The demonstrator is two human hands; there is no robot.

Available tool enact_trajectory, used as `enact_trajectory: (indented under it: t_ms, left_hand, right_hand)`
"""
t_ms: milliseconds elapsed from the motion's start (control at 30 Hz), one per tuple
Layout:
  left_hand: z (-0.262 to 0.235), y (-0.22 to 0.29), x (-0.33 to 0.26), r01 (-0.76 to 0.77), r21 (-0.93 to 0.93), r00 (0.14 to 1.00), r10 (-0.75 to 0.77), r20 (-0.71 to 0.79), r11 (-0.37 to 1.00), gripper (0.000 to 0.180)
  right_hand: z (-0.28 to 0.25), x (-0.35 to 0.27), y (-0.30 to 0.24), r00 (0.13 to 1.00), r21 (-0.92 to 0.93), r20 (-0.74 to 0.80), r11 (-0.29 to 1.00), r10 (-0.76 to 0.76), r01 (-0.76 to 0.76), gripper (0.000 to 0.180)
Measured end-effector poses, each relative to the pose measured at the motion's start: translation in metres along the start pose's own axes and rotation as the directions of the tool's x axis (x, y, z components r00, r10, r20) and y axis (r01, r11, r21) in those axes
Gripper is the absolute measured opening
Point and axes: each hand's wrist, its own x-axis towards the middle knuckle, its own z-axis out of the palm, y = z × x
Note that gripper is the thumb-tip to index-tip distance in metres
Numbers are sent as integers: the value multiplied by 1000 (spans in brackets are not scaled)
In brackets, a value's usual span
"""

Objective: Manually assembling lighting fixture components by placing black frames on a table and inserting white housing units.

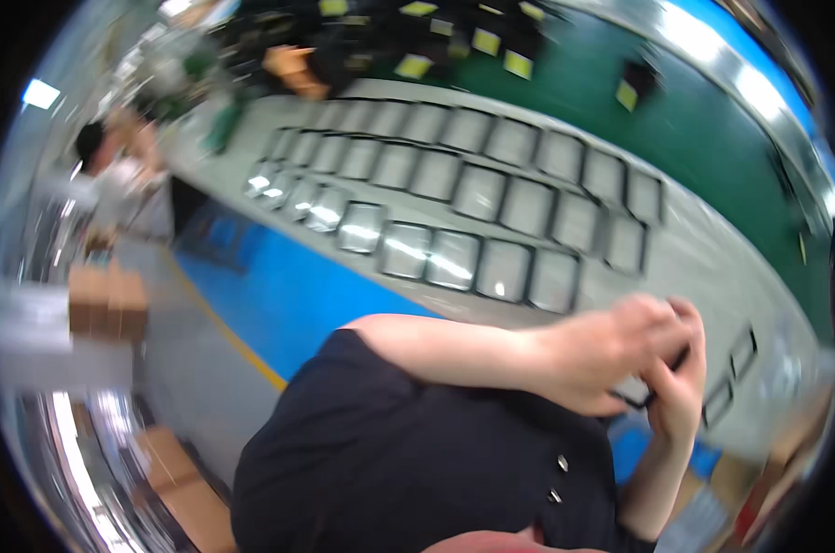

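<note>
In front of my chest, at the right, both hands come together around a small black-framed panel [634, 394]. Only its lower corner and a bit of dark edge show; the hands cover the rest. My left hand [606, 355] is closed over it, fingers curled and slightly smeared by motion. From the right side my right hand [683, 378] grips its edge, closed, thumb toward the left hand. Beyond them, rows of similar black-framed clear panels [556, 281] lie flat on a long pale table [703, 249].
Two or three small empty-looking black frames [743, 353] lie on the table right of my hands. Dark items with yellow labels [519, 64] sit across a green surface. Cardboard boxes [108, 302] stand at left, near another person [127, 166]. A blue mat [297, 286] borders the table.
</note>
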Motion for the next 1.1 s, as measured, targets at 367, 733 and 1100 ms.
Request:
enact_trajectory:
  t_ms: [367,733,1100]
  left_hand:
    - [70,-52,-18,170,138,985,-169,-15,976,104]
    - [76,-67,-4,179,389,955,-255,154,904,78]
    - [81,-125,107,16,701,960,-207,189,713,59]
  right_hand:
    - [-40,-17,65,791,-917,99,253,-604,308,55]
    - [-53,-26,89,873,-970,242,-134,-423,204,35]
    - [-113,-58,18,763,-992,-71,122,-643,11,29]
